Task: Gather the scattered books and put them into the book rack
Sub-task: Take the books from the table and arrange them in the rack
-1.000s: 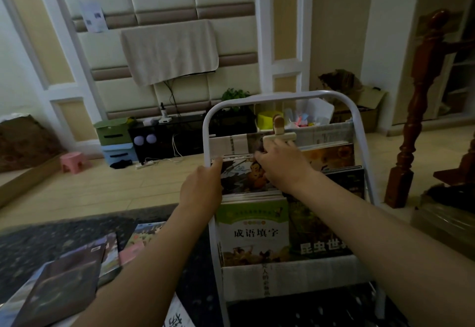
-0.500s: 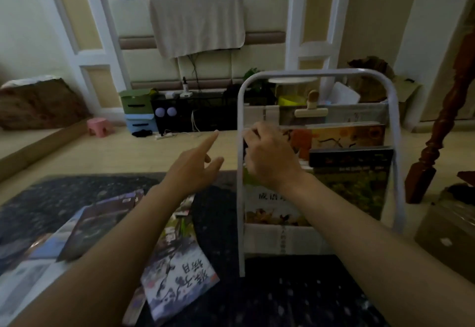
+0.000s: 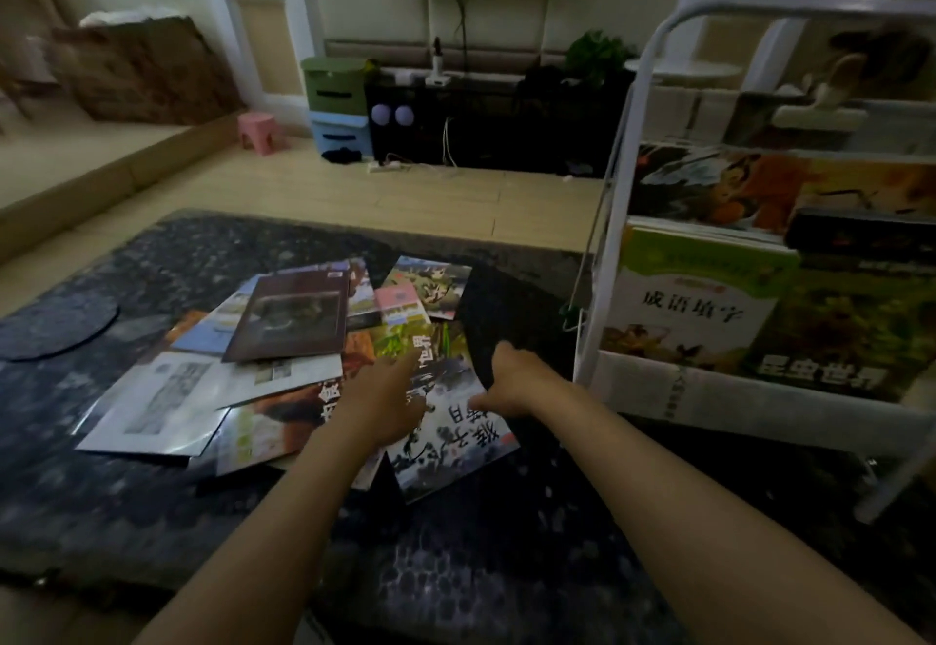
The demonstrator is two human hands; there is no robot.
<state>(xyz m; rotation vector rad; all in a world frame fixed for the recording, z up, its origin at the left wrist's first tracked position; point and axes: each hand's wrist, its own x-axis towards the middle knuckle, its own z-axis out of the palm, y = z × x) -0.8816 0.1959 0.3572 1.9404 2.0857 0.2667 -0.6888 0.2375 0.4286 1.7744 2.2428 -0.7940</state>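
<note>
Hands back from white metal book rack [image 3: 603,259] to loose pile of picture books [image 3: 283,340].
Left hand [image 3: 385,401] flat, fingers straight; right hand [image 3: 511,386] pinches glossy ink-painting book [image 3: 445,439] at its edge: next pickup.

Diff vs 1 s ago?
Both hands left the book rack and came down-left to the scattered books: left hand lies flat on the nearest book, right hand curls at its right edge, grip unclear. Racked books unchanged.

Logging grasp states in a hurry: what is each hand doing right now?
Left hand: open, fingers resting flat on the scattered books.
Right hand: pinching the right edge of the ink-painting book.
</note>
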